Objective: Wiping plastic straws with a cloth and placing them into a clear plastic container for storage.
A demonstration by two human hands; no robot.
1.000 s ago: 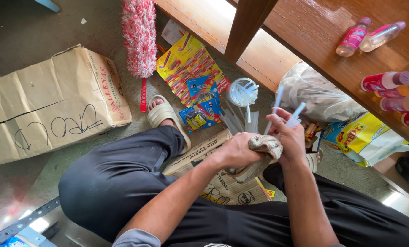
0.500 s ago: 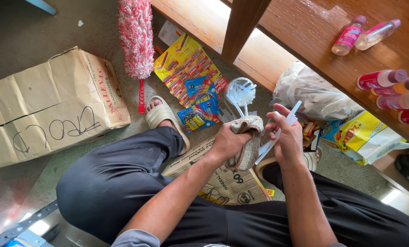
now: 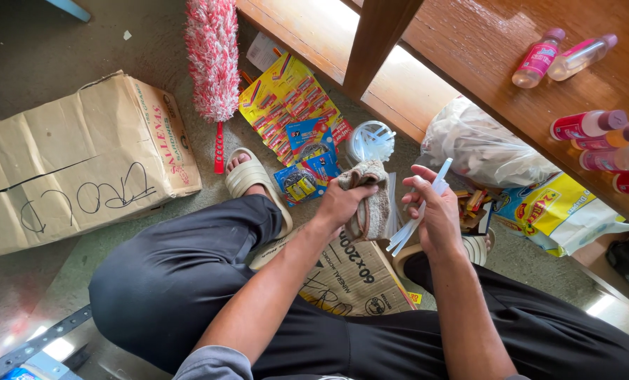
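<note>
Left hand: the left hand [image 3: 342, 204] is closed around a folded beige cloth [image 3: 372, 200], thumb on the near side, fingers wrapped over its top.
Right hand: the right hand [image 3: 434, 214] is curled around a small bundle of white plastic strips [image 3: 416, 222], which are pinched between thumb and fingers; one end pokes up past the fingertips, the other fans out below the palm.
Position of the held things: cloth and strips are held above the lap, just beside each other, over a flattened cardboard piece [image 3: 349, 274] resting between the knees.
Far side: a white round plastic brush head [image 3: 370, 141] lies on the floor just beyond the cloth, next to yellow and blue blister cards [image 3: 290, 112] and a red-and-white duster [image 3: 212, 60].
Left: a large folded cardboard box [image 3: 75, 158] is laid flat on the floor.
Right: small pink-capped bottles [image 3: 596, 127] are lined on a wooden shelf [image 3: 483, 63], with a clear plastic bag [image 3: 480, 148] below it.
Risk, strips: the bundle is gripped loosely at its middle, so a strip could probably slide out of the fanned lower end and be lost among the clutter on the floor.
Risk, cloth: the cloth is held by one fold only; it may unfold and drag across the strips, by this judgement.
Risk, surroundings: a raised right elbow could be knocked against the shelf edge, which sits close.
</note>
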